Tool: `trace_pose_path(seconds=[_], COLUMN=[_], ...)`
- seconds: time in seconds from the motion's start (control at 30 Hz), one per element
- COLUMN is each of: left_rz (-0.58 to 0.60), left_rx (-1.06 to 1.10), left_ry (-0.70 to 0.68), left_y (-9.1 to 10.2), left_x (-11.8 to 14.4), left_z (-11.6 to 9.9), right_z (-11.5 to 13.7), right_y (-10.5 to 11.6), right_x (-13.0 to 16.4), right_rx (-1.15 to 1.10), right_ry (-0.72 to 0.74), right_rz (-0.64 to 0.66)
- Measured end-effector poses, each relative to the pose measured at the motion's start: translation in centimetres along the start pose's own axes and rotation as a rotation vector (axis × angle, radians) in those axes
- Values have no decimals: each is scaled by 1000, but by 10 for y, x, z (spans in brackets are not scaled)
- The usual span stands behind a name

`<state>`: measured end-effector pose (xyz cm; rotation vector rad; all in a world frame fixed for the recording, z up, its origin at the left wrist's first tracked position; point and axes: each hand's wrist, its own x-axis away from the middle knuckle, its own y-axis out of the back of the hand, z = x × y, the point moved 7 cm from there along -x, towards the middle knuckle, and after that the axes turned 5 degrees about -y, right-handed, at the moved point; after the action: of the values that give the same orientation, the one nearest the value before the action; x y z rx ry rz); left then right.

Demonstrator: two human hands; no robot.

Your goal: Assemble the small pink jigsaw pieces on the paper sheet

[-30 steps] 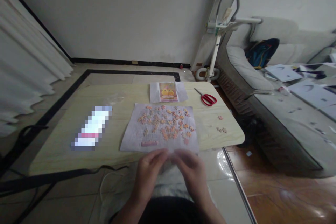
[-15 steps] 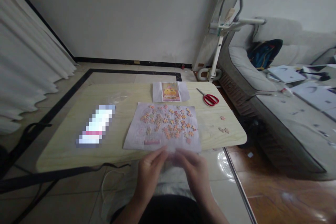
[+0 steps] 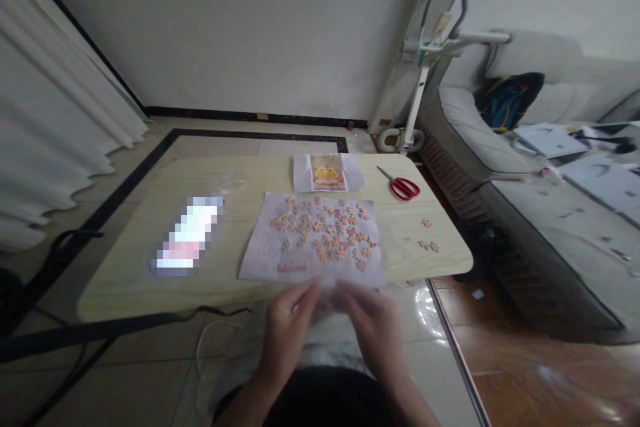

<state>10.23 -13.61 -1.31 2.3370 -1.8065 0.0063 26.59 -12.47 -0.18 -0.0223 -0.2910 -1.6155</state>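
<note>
My left hand (image 3: 287, 327) and my right hand (image 3: 373, 327) meet fingertip to fingertip just off the near edge of a pale wooden table (image 3: 150, 213). Something small and blurred sits between the fingers; I cannot tell what it is. Right beyond them lies a white paper sheet (image 3: 257, 260) strewn with several small pink and orange puzzle pieces (image 3: 325, 233). A short joined pink strip (image 3: 293, 267) rests near its front edge. Behind the sheet is a small picture card (image 3: 328, 172) showing a yellow figure.
Red-handled scissors (image 3: 403, 185) lie at the table's far right, with a few loose pieces (image 3: 427, 245) nearer the right edge. A blurred-out object (image 3: 187, 243) lies on the left. A black strap (image 3: 100, 330) runs under the table front. A grey sofa (image 3: 525, 200) stands right, curtains (image 3: 50, 147) left.
My view has drifted slightly left and up, so the table sits a little farther right. Both hands stay together at the near edge, fingers shifting slightly.
</note>
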Motion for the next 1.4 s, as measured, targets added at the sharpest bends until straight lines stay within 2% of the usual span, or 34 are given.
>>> trace_pose_path(seconds=[0.17,0.33,0.43,0.57,0.77,1.03,1.4], left_rz=[3,22,35,-3,-12,-23,-14], left_rx=[51,75,107,135,108,16,-22], left_ry=[46,47,51,68,-2,-116,-216], left_y=[0,-2,-5,-3,-1,2,0], left_x=[-1,2,4,5,6,8,12], left_z=[6,0,-2,-1,-4,-11,-14], right_z=[6,10,12,6,-2,6,1], right_y=[-2,-5,-7,-7,-7,-8,-10], right_x=[2,6,6,4,4,6,8], right_rx=[81,18,-53,-169,-218,-192,-233], right_ry=[65,38,-12,-121,-154,-115,-91], right_rz=[28,52,94,117,127,140,72])
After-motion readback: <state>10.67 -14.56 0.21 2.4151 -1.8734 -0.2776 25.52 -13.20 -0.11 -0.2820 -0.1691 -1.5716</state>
